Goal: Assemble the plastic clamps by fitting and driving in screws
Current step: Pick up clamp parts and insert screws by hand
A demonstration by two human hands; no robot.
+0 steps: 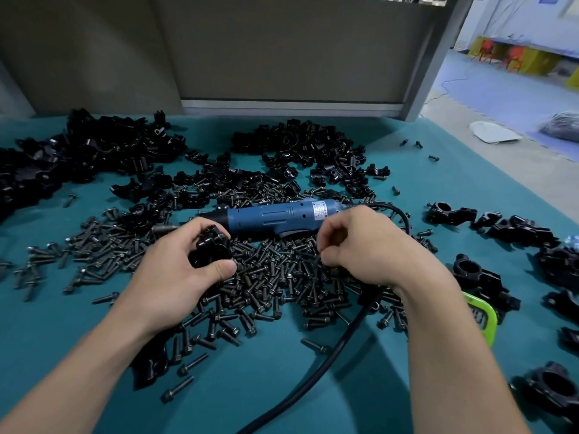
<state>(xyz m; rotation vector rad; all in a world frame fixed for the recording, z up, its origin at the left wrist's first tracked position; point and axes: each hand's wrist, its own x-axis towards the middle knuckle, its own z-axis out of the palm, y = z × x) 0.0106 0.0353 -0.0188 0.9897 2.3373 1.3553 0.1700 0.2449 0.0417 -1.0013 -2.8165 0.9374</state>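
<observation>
At desk (266, 386) centre, over screw pile (275, 277) | left hand (175, 270) grips clamp (211, 249): likely light, rigid plastic, best held by its body | right hand (369, 245) curled, cannot tell if it holds anything

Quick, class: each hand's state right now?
Left hand: grips a black plastic clamp.
Right hand: fingers curled above dark metal screws; hold unclear.

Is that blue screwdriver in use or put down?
Put down: the blue screwdriver lies on its side among screws; neither left hand nor right hand grips it.
</observation>
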